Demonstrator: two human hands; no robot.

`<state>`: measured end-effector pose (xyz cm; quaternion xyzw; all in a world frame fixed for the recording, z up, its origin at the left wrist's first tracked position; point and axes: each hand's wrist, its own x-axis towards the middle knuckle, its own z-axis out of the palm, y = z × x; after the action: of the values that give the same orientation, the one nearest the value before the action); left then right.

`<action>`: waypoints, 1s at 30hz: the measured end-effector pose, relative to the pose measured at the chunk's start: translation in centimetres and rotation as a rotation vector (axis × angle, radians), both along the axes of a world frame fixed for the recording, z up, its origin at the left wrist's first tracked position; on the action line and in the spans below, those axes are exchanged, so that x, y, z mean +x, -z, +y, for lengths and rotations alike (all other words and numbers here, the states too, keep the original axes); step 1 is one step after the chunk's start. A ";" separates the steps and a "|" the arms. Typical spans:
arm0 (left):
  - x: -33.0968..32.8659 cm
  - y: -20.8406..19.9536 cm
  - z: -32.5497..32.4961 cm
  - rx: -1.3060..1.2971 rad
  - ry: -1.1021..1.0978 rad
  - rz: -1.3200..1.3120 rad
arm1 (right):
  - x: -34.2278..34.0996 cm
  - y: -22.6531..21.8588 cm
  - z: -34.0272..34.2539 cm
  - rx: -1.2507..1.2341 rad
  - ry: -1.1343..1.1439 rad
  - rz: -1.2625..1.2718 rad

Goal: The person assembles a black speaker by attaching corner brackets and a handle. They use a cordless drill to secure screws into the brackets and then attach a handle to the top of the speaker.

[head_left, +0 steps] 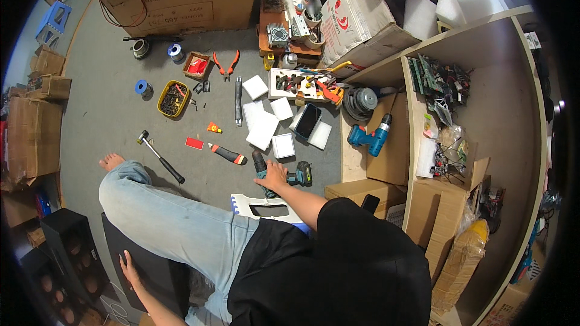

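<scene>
My right hand [275,177] is closed round the middle of a dark teal cordless drill [300,173] on the floor. The drill's black chuck shows to the left and its battery to the right. Just below it stands a white and blue plastic stool [241,201], partly under me. My left hand [129,270] lies with fingers stretched on a black box-shaped cabinet [163,274] beside my leg. Ahead of the drill are a utility knife [228,154], a small white box [283,145] and pieces of white foam [262,129].
A hammer [160,157], orange-handled pliers [226,65], a yellow tub of screws [173,99] and a tool tray [296,84] lie farther off. A blue drill [371,136] sits by the wooden shelf [411,145] at right. Black speakers [74,253] stand at left.
</scene>
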<state>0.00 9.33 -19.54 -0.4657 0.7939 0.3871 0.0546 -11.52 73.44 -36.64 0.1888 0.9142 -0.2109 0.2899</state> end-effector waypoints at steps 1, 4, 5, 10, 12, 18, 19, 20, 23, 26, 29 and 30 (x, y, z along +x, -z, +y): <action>0.3 0.3 -0.4 0.029 -0.007 0.032 | -0.3 0.4 0.3 -0.016 -0.004 -0.023; 0.2 0.6 -0.7 -0.065 0.041 -0.011 | -0.2 0.7 0.6 -0.027 -0.035 -0.056; 0.3 0.7 -0.9 -0.081 0.037 -0.031 | -0.1 0.6 0.9 -0.025 -0.049 -0.060; 0.3 0.4 -0.5 -0.137 0.064 -0.074 | 1.5 0.4 3.1 0.017 -0.083 -0.052; 0.4 0.6 -0.7 -0.186 0.026 -0.164 | 1.3 0.1 4.2 0.023 -0.079 -0.087; 0.3 0.5 -0.2 -0.270 -0.001 -0.242 | 1.2 0.5 5.1 0.032 -0.092 -0.108; 0.3 0.5 -0.1 -0.280 0.002 -0.252 | 1.3 0.6 5.2 0.038 -0.103 -0.092; 0.3 0.6 -0.2 -0.264 0.033 -0.212 | 1.5 0.6 5.3 0.045 -0.114 -0.075; 0.6 0.8 -1.1 -0.227 0.075 -0.147 | 1.7 0.4 5.1 0.032 -0.136 -0.048; 0.7 1.2 -1.1 -0.201 0.049 -0.143 | 1.5 0.1 5.3 0.036 -0.154 -0.054; 1.1 1.6 -1.5 -0.223 0.073 -0.096 | 1.6 -0.1 4.9 0.042 -0.169 -0.068; 1.0 1.9 -1.6 -0.231 0.079 -0.087 | 1.6 -0.2 4.8 0.045 -0.173 -0.070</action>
<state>0.99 7.69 -21.48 -0.4537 0.8478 0.2701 0.0500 -9.93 78.26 -36.42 0.1228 0.9209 -0.1579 0.3344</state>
